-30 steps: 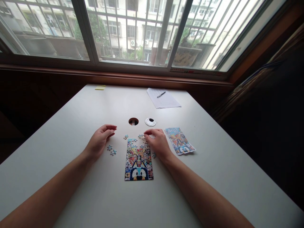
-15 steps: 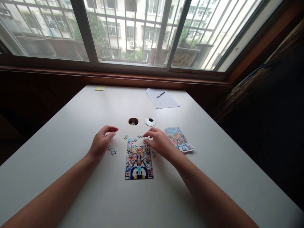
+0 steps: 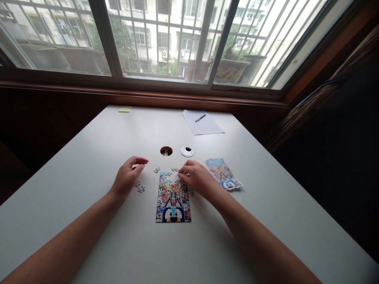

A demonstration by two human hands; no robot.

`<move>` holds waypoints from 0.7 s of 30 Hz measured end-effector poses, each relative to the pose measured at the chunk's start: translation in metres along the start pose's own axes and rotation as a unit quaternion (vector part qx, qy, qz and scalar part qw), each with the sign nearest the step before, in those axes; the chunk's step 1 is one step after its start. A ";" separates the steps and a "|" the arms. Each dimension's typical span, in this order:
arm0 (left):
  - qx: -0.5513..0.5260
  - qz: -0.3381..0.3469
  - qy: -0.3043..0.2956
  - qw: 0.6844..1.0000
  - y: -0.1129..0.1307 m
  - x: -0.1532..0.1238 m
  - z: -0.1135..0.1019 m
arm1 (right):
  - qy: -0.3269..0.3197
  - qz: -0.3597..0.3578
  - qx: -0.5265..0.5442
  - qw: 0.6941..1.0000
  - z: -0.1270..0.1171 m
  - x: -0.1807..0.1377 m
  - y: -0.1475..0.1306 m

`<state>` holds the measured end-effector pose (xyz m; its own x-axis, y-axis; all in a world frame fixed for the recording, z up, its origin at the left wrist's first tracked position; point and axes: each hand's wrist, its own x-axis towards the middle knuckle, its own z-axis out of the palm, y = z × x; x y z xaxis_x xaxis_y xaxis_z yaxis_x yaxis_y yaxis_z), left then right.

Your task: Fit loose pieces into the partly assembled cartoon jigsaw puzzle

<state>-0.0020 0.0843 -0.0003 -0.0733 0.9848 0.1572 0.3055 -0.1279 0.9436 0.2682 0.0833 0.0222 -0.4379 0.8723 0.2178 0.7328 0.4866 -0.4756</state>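
Window [image 3: 166, 37]: barred, spanning the far side above the worktop
Worktop [image 3: 53, 221]: white, flat, carrying everything below
Right hand [image 3: 192, 174]: over the puzzle's far right corner, hiding it; fingers narrower than half a second ago, when they were spread; whether they pinch a piece, I cannot tell
Left hand [image 3: 127, 173]: nearly unmoved, loosely curled with a small gap at the thumb, left of the puzzle
Paper [image 3: 207, 128]: far right, pen [image 3: 200, 118] on top
Puzzle [image 3: 173, 201]: flat between the hands, long axis running towards the window, dog's ears pointing that way, far end gappy
Leaflet [image 3: 223, 173]: right of the right hand
Cable hole [image 3: 166, 151]: beyond the puzzle, ring cover [image 3: 187, 151] beside it
Loose pieces [image 3: 141, 189]: around the puzzle, some near the left hand
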 end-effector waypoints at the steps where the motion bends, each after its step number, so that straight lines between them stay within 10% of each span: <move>1: 0.001 0.001 0.000 1.000 0.001 0.000 0.000 | 0.004 0.001 0.000 1.000 0.000 0.000 0.000; 9: 0.006 0.007 -0.003 1.000 0.002 -0.001 0.001 | 0.034 0.065 0.009 0.997 -0.019 0.004 0.016; 21: 0.062 0.073 -0.037 0.995 0.007 -0.003 0.002 | -0.142 0.142 0.023 0.979 -0.050 -0.002 0.040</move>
<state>0.0021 0.0806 0.0059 0.0491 0.9633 0.2639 0.4232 -0.2594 0.8681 0.3245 0.1031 0.0451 -0.3510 0.9206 -0.1711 0.8249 0.2176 -0.5217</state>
